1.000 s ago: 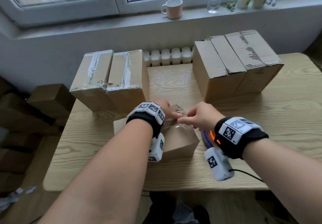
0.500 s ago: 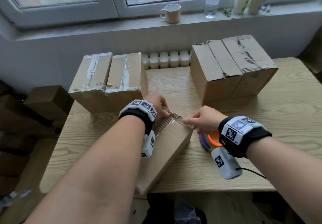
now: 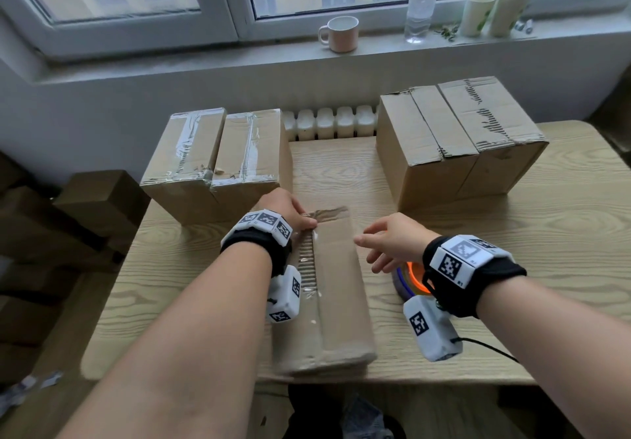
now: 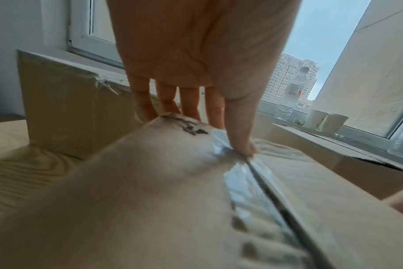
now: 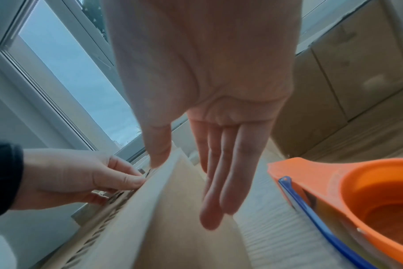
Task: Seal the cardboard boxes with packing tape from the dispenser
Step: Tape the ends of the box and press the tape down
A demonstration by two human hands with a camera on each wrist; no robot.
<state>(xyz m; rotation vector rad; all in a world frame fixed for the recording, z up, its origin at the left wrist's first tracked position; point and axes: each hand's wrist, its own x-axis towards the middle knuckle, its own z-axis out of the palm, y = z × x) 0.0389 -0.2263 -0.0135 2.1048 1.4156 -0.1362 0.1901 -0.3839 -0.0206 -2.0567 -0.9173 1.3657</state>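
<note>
A long cardboard box (image 3: 338, 285) lies flat on the table, one end pointing at me. A strip of clear tape (image 3: 309, 268) runs along its top seam. My left hand (image 3: 292, 215) holds the far left end. Its thumb (image 4: 242, 143) presses the tape (image 4: 242, 174) down, and the fingers reach over the far edge. My right hand (image 3: 379, 244) hovers just above the box's right side with straight, spread fingers (image 5: 219, 191) and holds nothing. The orange and blue tape dispenser (image 3: 409, 278) lies on the table under my right wrist, beside the box (image 5: 173, 227).
Two taped boxes (image 3: 218, 162) stand at the back left of the wooden table (image 3: 529, 233), and two untaped ones (image 3: 454, 141) at the back right. More boxes (image 3: 85, 206) are stacked on the floor to the left. A mug (image 3: 339, 34), a bottle and cups stand on the windowsill.
The box, upright with both hands at its top, has been tipped down flat with its end toward me. My right hand has let go and opened; my left stays on the far end.
</note>
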